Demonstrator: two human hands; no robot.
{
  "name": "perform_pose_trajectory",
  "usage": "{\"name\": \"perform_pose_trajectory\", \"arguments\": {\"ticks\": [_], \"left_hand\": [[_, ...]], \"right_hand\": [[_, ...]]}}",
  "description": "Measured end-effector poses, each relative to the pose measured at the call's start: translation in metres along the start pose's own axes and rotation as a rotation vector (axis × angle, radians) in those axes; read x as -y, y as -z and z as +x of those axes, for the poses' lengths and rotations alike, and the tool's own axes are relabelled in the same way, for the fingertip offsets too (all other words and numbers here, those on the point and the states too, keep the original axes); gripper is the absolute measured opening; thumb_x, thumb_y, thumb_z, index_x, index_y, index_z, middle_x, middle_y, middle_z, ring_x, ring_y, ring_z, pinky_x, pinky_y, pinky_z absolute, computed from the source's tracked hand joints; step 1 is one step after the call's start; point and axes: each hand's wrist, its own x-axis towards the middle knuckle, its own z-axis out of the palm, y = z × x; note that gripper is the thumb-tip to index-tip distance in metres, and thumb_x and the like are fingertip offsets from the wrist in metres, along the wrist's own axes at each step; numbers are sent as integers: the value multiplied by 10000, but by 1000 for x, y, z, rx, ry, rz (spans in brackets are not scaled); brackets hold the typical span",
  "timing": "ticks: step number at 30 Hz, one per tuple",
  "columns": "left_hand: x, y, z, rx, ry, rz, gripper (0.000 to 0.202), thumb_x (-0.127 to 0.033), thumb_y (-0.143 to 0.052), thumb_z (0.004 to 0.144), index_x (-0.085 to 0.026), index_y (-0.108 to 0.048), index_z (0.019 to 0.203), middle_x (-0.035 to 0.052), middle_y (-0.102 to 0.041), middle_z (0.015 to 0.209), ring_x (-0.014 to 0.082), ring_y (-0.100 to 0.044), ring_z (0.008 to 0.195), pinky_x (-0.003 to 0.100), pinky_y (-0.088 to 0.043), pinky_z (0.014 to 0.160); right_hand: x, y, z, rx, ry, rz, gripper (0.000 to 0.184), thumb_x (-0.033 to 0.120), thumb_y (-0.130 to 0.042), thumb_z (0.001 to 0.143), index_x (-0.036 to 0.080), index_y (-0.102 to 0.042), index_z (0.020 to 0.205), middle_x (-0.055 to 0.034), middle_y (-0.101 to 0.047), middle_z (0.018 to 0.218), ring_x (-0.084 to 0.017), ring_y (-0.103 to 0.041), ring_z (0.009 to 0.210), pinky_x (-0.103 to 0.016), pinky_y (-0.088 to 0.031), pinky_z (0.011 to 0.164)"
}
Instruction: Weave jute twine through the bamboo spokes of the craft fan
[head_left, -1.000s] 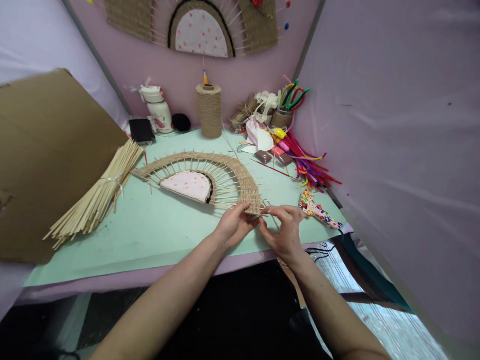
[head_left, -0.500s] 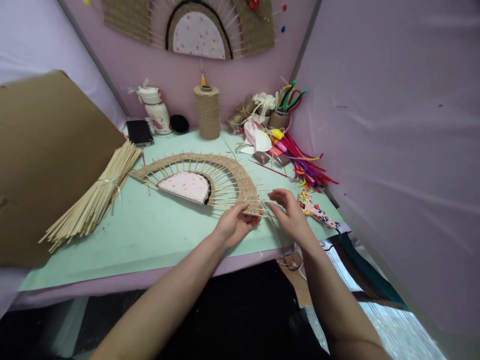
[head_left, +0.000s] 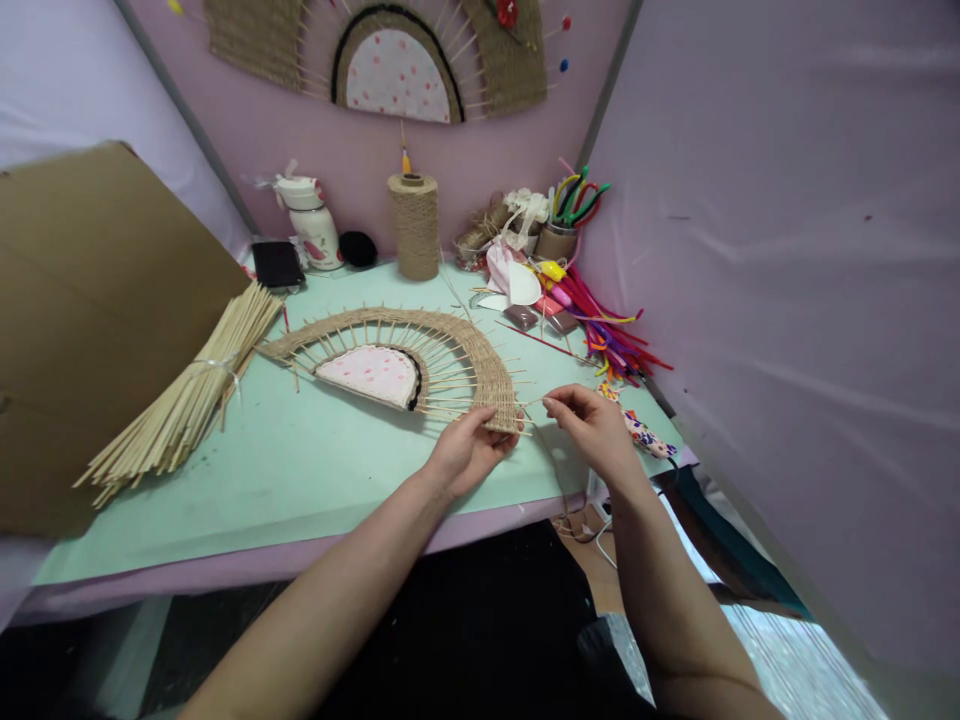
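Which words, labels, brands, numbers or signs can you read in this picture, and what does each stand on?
None: no text can be read.
White bottle with reddish print: any lettering is too small to read.
Small, shiny brown packets: too blurred to tell whether they carry any.

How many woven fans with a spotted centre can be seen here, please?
2: one fan is at the table, held by the left hand; the second fan is on the wall, partly cut off by the picture's top edge.

Single head-worn view, looking forward and down, across nearby table (head_left: 300, 470) to back wall (head_left: 360, 165).
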Motion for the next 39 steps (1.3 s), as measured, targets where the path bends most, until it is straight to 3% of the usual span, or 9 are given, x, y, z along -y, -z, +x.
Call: {"name": "perform_pose_trajectory", "arguments": {"ticks": [6,14,20,24,33,39], "left_hand": [[0,-2,-1,-26,-1,-17,163,-106,-503,848,-81,-654,905,119,-697,826,167,-643,740,272,-505,697],[-2,-4,-4,-8,2,-4,183,-100,-494,841,-80,-655,927,114,-695,810,156,-633,705,263,-503,683],[-5,-7,-5,-68,14,-53,187,-190,-487,886,-113,-648,944,105,-694,826,166,-637,725,278,-509,678],[-6,-7,-4,-116,39,-68,155,-156,-507,869,-119,-641,937,98,-695,830,162,-635,709,281,-511,659],[-3,-2,-3,-56,99,-102,227,-121,-482,849,-81,-646,1001,137,-701,861,180,-655,780,286,-521,710],[-4,-5,-6,-65,111,-118,225,-122,-479,850,-85,-639,1005,130,-695,847,179,-654,780,282,-522,703]], "right_hand": [[2,-5,10,-10,43,2,229,396,-612,796,174,-666,801,-21,-638,704,-143,-537,634,-264,-415,613],[-5,-18,18,-23,-72,-51,299,454,-631,754,168,-642,670,-9,-595,596,-135,-487,570,-261,-365,554],[-9,-25,20,36,-94,-2,328,479,-635,742,168,-628,638,17,-547,552,-116,-436,528,-246,-329,512],[-12,-28,21,59,-107,12,346,494,-631,742,161,-630,646,16,-538,556,-113,-424,532,-240,-321,502],[-11,-29,25,154,-142,-30,348,492,-639,723,155,-620,641,15,-547,573,-114,-445,550,-237,-340,525],[-16,-27,29,80,-73,-149,356,504,-631,736,162,-625,633,12,-558,549,-120,-453,533,-240,-325,517]]}}
